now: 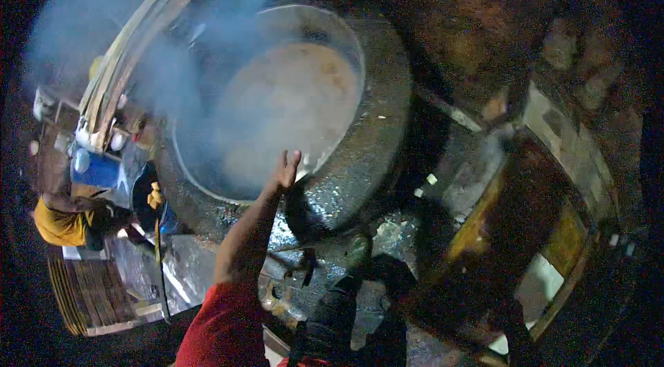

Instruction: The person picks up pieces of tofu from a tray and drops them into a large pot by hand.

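Observation:
My left arm, in a red sleeve, stretches out over the near rim of a big round vat [379, 139]. My left hand [286, 172] is open with its fingers up and apart, and I see nothing held in it. Behind the hand, pale brown frothy liquid [290, 101] fills the vat, partly veiled by steam. A small white patch shows beside the hand at the rim; I cannot make out what it is. At the lower right, a dark shape against a pale surface could be my right hand, but shadow hides any fingers.
Long curved strips [142, 42] arch over the upper left. A person in yellow [66, 222] bends near a blue container [95, 169] and a dark pan [144, 187]. A long stick [158, 249] stands near them. To the right is a wooden-edged trough [477, 218]. The wet floor has small white bits [431, 179].

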A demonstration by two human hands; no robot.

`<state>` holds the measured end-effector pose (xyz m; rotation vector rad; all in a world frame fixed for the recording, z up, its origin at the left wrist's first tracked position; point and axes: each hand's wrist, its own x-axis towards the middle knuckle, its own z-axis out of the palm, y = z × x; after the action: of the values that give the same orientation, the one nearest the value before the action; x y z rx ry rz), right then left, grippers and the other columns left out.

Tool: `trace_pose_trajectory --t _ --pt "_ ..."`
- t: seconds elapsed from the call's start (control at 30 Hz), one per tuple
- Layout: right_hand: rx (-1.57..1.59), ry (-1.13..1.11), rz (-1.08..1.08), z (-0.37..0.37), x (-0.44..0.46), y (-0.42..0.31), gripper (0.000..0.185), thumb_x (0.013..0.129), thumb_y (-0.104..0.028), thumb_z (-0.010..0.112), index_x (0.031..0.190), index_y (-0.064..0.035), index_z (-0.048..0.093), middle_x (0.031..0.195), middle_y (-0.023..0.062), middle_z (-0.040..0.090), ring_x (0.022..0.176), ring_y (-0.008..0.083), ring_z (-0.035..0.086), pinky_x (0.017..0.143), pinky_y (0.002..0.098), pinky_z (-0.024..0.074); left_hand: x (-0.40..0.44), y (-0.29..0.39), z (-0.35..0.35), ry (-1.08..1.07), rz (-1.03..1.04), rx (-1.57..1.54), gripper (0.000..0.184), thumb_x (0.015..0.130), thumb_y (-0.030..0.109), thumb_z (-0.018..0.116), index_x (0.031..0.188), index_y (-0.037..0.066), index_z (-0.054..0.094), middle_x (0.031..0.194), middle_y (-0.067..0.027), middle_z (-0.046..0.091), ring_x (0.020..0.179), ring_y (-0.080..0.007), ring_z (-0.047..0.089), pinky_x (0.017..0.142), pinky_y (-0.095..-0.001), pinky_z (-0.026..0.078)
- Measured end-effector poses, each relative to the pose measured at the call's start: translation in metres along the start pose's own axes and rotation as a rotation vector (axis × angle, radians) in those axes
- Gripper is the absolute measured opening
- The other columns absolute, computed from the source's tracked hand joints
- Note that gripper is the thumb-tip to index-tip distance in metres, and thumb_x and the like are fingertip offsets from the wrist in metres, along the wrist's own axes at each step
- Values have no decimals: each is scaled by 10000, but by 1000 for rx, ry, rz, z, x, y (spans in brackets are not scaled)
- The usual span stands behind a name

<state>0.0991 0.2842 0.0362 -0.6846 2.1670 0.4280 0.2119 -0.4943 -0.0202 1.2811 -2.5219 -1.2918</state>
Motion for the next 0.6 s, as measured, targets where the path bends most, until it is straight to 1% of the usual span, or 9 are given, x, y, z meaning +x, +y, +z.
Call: trace_pose_trajectory --t 0.03,0.1,0.17,0.23,0.27,0.37,0.47,0.57,0.6 --pt "16 -14 33 -10 -12 -8 391 855 -333 560 1148 -82 628 1116 259 599 990 372 595 840 446 502 -10 6 10 31 -65 112 804 942 597 436 1427 -28 288 1258 -257 554 1078 -399 586 979 -448 427" --pt "99 286 -187 -21 -25 -19 397 793 -308 629 1133 -104 640 1058 214 636 939 372 621 823 449 514 -75 82 15 95 231 -36 741 895 469 612 1400 -10 358 1231 -243 570 1086 -415 580 970 -455 433" --pt "72 249 -101 0 -11 -4 413 766 -315 658 1122 -107 642 1038 184 653 913 366 636 804 454 520 -143 138 42 96 446 35 681 836 357 709 1351 4 437 1156 -236 599 1056 -386 594 944 -444 450" --pt "130 219 9 3 -15 -2 431 739 -321 687 1112 -109 643 1017 154 669 887 360 650 784 459 525 -215 180 85 -118 668 -12 592 836 342 698 1291 17 502 1111 -222 607 1023 -366 600 913 -439 467" --pt "352 434 -59 1 -34 -5 454 786 -332 665 1173 -102 609 1031 153 671 896 357 650 785 455 523 -249 199 114 -297 721 11 575 838 336 693 1281 19 510 1109 -212 606 1022 -368 598 909 -443 472" --pt "709 382 235 -4 -63 -21 490 833 -365 679 1218 -79 578 1122 181 638 1011 350 629 880 412 495 -347 238 217 -650 883 126 590 829 336 694 1298 34 501 1154 -216 597 1069 -386 575 914 -484 473" --pt "937 530 349 25 -100 -17 505 820 -356 719 1200 -57 576 1125 192 627 1043 323 623 919 395 473 -406 268 283 -639 1036 204 619 823 298 683 1341 37 467 1259 -247 536 1150 -401 525 984 -515 425" --pt "955 639 374 96 -105 -20 509 815 -328 727 1212 -50 570 1144 175 623 1064 324 613 934 410 463 -414 278 324 -767 998 417 657 809 232 664 1385 31 421 1349 -255 463 1240 -430 441 1057 -532 344" --pt "1155 457 432 76 -125 -25 507 823 -307 717 1230 -44 565 1177 186 604 1108 347 583 966 432 443 -415 254 348 -712 979 346 684 788 202 664 1393 15 406 1371 -261 438 1269 -447 403 1082 -530 310"
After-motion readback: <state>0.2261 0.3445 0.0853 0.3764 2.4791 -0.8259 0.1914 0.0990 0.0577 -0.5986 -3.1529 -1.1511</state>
